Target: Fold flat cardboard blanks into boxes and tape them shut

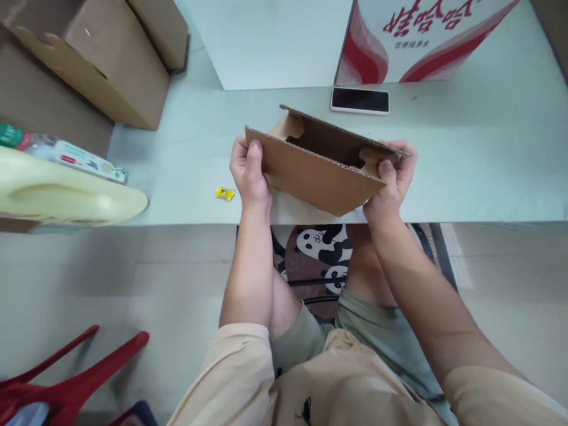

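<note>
Between both hands is a brown cardboard box (310, 171), tilted, its long side opening facing up with curved tabs showing at each end. My left hand (252, 171) grips its left end, thumb on the near panel and fingers behind. At the right end my right hand (393, 177) holds the cardboard, with the thumb at the edge and the fingers behind it. The inside of the box is dark, and I cannot tell what it holds. A small yellow wrapped candy (224, 193) lies on the table left of my left hand.
A phone (360, 101) lies beyond the box on the pale table (479, 154). Behind it stands a white and red carton (412, 44). Cardboard boxes (124, 65), a pale yellow bottle (71, 188) and a slim printed package (84, 160) are at left. A red chair (75, 378) stands lower left.
</note>
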### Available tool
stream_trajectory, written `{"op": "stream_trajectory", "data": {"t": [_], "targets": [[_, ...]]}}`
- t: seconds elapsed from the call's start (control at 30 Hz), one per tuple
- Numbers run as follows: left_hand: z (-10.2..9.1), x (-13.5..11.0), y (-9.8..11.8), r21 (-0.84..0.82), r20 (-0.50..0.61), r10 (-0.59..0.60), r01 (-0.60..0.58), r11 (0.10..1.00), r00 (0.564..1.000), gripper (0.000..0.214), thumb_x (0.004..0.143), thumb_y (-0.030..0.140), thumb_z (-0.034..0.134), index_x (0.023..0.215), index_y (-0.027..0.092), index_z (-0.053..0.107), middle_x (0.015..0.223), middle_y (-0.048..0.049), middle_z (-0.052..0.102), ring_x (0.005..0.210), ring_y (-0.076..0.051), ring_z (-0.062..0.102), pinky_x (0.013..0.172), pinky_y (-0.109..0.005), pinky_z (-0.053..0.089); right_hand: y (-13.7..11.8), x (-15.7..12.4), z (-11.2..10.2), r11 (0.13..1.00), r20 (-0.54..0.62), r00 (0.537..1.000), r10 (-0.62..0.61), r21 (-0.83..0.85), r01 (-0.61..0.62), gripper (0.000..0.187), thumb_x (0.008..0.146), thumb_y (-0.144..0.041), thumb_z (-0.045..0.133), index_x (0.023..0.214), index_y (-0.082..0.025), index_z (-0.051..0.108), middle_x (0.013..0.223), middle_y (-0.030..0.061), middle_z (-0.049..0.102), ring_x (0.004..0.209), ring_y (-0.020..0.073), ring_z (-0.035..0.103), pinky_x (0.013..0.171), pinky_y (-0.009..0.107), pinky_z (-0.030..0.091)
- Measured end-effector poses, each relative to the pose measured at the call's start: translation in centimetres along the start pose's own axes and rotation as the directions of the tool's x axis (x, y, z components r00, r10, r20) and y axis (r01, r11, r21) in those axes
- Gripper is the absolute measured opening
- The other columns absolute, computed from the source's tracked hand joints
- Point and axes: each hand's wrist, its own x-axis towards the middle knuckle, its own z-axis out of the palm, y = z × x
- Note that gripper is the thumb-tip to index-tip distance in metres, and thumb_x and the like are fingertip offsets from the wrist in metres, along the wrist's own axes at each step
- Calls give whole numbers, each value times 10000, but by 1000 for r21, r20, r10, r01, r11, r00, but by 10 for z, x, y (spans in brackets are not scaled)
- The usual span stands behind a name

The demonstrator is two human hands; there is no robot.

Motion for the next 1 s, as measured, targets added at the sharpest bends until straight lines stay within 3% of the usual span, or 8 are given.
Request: {"op": "stream_trajectory", "data": {"t": [0.17, 0.3, 0.43, 0.57, 0.7, 0.77, 0.9, 1.0], "targets": [[2, -1, 8, 114, -6, 38, -38, 993, 999, 538, 796, 791, 593, 876, 258, 580, 911, -18, 668, 1007, -216, 660, 931, -371, 528, -10, -1, 3, 999, -85, 996, -32, 40, 36, 210, 896, -476, 554, 968, -300, 643, 1116, 21, 650, 1184, 275, 628, 1115, 612, 423], [7, -2, 10, 143, 1, 83, -82, 986, 997, 510, 822, 745, 611, 1004, 270, 641, 1019, -33, 696, 1115, -234, 663, 1024, -395, 518, -14, -2, 3, 998, -97, 994, -58, -16, 56, 240, 892, -460, 503, 895, -282, 664, 1115, 31, 657, 1195, 296, 612, 1123, 632, 396], [1, 3, 5, 195, 93, 126, -143, 970, 988, 535, 823, 714, 638, 1187, 321, 648, 1284, -46, 652, 1311, -267, 581, 1137, -439, 464, -12, -8, 4, 997, -80, 994, -76, 5, 76, 333, 898, -510, 404, 935, -290, 651, 1046, 47, 625, 1151, 291, 607, 1076, 605, 448], [-6, 9, 5, 260, 205, 159, -211, 942, 966, 451, 848, 651, 653, 1183, 353, 696, 1409, -36, 585, 1408, -284, 503, 1212, -482, 399, -11, -16, 4, 998, -87, 995, -58, 14, 60, 422, 911, -612, 335, 955, -295, 610, 961, 50, 562, 1005, 265, 613, 1002, 557, 506], [-6, 9, 7, 306, 239, 150, -221, 926, 959, 368, 889, 617, 616, 1072, 331, 757, 1416, -41, 589, 1408, -288, 503, 1197, -494, 422, -14, -18, 1, 997, -64, 995, -72, -33, 70, 269, 880, -534, 524, 970, -301, 623, 969, 39, 559, 1022, 262, 591, 1067, 557, 457], [-6, 7, 8, 317, 236, 159, -230, 920, 959, 372, 895, 618, 604, 1059, 328, 768, 1390, -45, 609, 1393, -286, 520, 1185, -493, 435, -15, -18, -2, 998, -43, 997, -61, -25, 60, 257, 889, -512, 523, 1010, -312, 630, 1021, 36, 566, 1063, 264, 585, 1099, 568, 425], [-7, 3, 9, 341, 236, 178, -253, 906, 955, 395, 908, 627, 577, 1067, 325, 775, 1367, -52, 627, 1362, -281, 548, 1158, -494, 459, -11, -21, -12, 1000, 41, 999, -21, 5, 20, 466, 883, -576, 495, 1312, -394, 516, 1223, 31, 552, 1208, 278, 566, 1143, 593, 392], [-10, 2, 10, 351, 224, 168, -241, 905, 960, 388, 911, 618, 578, 1038, 313, 782, 1351, -59, 636, 1347, -282, 558, 1137, -485, 476, -7, -27, -23, 999, 32, 999, -16, 35, 14, 546, 867, -633, 478, 1371, -422, 451, 1307, 28, 549, 1287, 277, 553, 1171, 590, 387]]}}
